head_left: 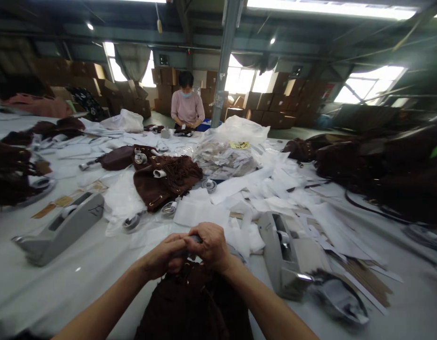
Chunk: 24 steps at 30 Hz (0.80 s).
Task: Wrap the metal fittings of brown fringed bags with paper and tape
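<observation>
A dark brown bag [195,307] stands on the table close in front of me, its top under my hands. My left hand [171,255] is closed, fingers curled round a grey-wrapped strap [194,238] at the bag's top. From the other side my right hand [209,243] grips the same strap, thumb and fingers pressed in. The two hands touch, and they hide most of the strap. Just beyond lies another brown bag [169,177] with fringe, its metal parts wrapped in white and grey.
A grey tape dispenser [66,226] stands at left, another [280,255] at right beside a grey coil [340,297]. White sheets [236,198] and a plastic bag of paper pieces [229,151] cover the middle. Brown bags [388,165] pile up at right. A person [187,106] works across the table.
</observation>
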Available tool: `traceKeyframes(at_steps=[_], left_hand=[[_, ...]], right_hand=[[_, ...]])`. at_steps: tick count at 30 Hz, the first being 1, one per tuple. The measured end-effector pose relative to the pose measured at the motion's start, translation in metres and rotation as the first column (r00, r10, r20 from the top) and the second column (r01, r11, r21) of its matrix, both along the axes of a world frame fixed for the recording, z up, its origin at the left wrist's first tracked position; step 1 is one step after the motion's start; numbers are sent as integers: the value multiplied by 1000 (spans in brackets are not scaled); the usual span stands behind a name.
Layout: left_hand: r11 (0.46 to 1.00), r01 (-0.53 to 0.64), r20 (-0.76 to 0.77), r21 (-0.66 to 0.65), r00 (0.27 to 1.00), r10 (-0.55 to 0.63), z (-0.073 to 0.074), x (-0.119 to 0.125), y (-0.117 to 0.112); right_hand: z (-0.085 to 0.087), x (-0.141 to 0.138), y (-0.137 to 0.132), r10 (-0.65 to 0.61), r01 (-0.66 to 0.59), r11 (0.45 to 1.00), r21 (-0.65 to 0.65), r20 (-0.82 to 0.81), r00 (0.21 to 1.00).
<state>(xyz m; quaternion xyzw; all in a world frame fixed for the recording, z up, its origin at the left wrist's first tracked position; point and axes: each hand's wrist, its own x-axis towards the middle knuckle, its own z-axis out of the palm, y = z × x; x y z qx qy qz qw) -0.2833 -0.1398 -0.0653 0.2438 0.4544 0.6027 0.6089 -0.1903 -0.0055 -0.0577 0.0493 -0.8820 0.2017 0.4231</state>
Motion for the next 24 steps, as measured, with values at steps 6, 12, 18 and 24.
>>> traceKeyframes(at_steps=[6, 12, 18, 24], left_hand=[[983, 74, -82, -166, 993, -89, -4, -7, 2], [993, -117, -114, 6, 987, 117, 1, -5, 2], [977, -211, -88, -32, 974, 207, 1, -2, 6], [972, -190, -168, -141, 972, 166, 5, 5, 8]], right_hand=[[-7, -8, 4, -4, 6, 993, 116, -14, 1000], [0, -14, 9, 17, -18, 1000, 13, 56, 998], [-5, -15, 13, 7, -3, 998, -55, 71, 997], [-16, -6, 14, -81, 76, 997, 30, 196, 977]])
